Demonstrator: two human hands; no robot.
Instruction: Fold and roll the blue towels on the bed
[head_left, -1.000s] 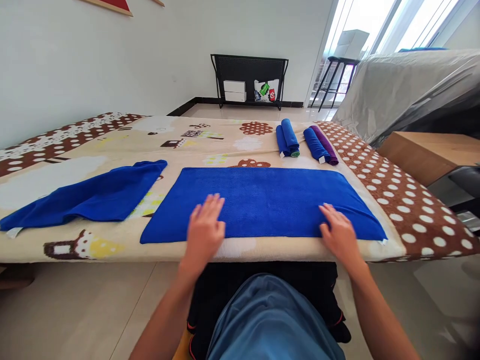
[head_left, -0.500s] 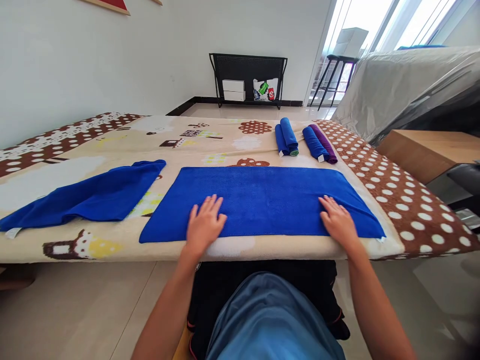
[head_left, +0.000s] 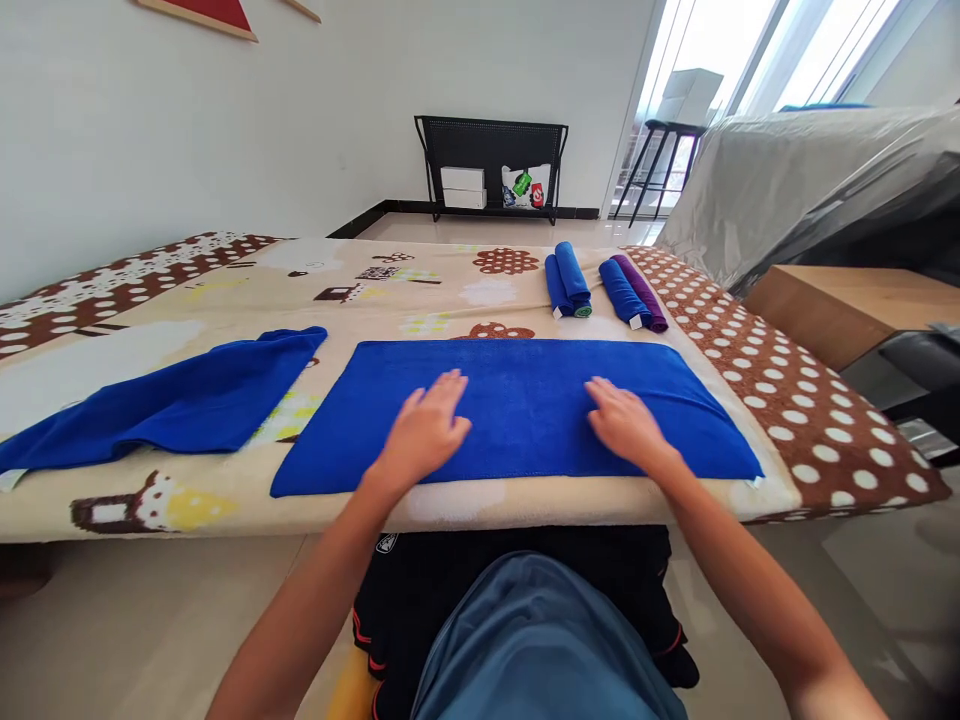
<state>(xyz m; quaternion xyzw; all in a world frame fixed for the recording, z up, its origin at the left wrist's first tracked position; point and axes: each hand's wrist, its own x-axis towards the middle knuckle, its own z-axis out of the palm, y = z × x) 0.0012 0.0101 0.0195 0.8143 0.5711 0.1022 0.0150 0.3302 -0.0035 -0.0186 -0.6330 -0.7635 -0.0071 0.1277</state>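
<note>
A blue towel [head_left: 525, 410] lies spread out flat along the front of the bed, with slight creases toward its right end and a small white tag at the near right corner. Over its left half is my left hand [head_left: 425, 425], palm down with the fingers stretched out. My right hand [head_left: 624, 420] is likewise flat with fingers extended, over the right half. Neither hand holds anything. Left of the spread towel, a second blue towel [head_left: 180, 400] lies loosely crumpled, its white tag by the near edge.
Rolled blue towels [head_left: 568, 280] rest farther back on the patterned blanket [head_left: 420, 505], beside a blue roll [head_left: 624, 292] and a purple roll [head_left: 643, 290]. A wooden-topped cabinet [head_left: 847, 300] and a plastic-covered piece of furniture [head_left: 810, 180] stand at right. A black rack [head_left: 491, 150] is against the wall.
Both hands have moved inward and slightly forward over the spread towel, the right hand by more. The towel keeps its shape. The view has shifted slightly.
</note>
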